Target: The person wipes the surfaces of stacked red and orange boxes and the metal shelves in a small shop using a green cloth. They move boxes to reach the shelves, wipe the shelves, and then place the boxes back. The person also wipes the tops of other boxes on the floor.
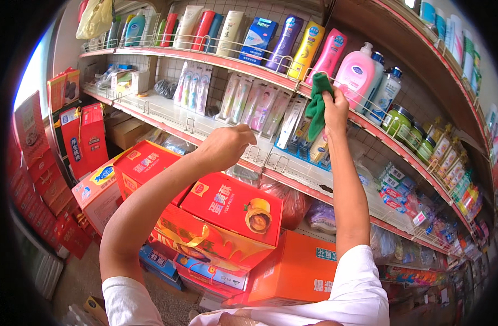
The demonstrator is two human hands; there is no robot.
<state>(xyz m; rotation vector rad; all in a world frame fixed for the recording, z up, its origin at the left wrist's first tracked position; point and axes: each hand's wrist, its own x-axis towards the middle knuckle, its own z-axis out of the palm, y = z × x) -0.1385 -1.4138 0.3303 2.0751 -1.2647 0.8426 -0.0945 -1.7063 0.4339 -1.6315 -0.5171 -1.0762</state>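
Note:
My right hand grips a folded green cloth at the red-edged front of the upper shelf, just below a pink pump bottle and a slim pink bottle. Part of the cloth hangs down past the shelf edge. Over the front of the lower shelf is my left hand, its fingers curled inward. I see the back of it, and the inside of its grip is hidden. Packaged toothbrushes stand on that shelf just beyond it.
Red yolk pastry boxes are stacked below my forearms, beside an orange box. Wire guards line the shelf fronts. Green-lidded jars stand at the right, and red gift boxes at the left. A plastic bag hangs upper left.

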